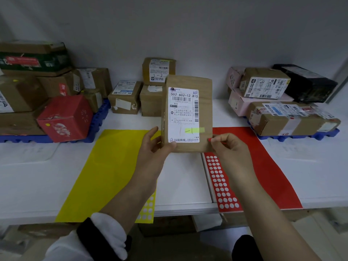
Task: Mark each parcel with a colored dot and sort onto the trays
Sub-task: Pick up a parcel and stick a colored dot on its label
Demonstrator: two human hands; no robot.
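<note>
A flat brown parcel (205,102) with a white shipping label stands upright above the white table. My left hand (154,142) grips its lower left edge, thumb on the front. My right hand (228,146) pinches a small red dot sticker (209,139) against the parcel's lower right corner. Below it lies a red sticker sheet (222,185) with most dots gone. A yellow sticker sheet (147,210) peeks out under my left forearm. A blue tray (101,113) on the left and a blue tray (301,137) on the right both hold parcels.
A yellow paper (105,166) lies left of centre and a red paper (267,166) right of centre. Three brown boxes (128,97) stand at the back against the wall. A red box (66,117) leans on the left tray's stack.
</note>
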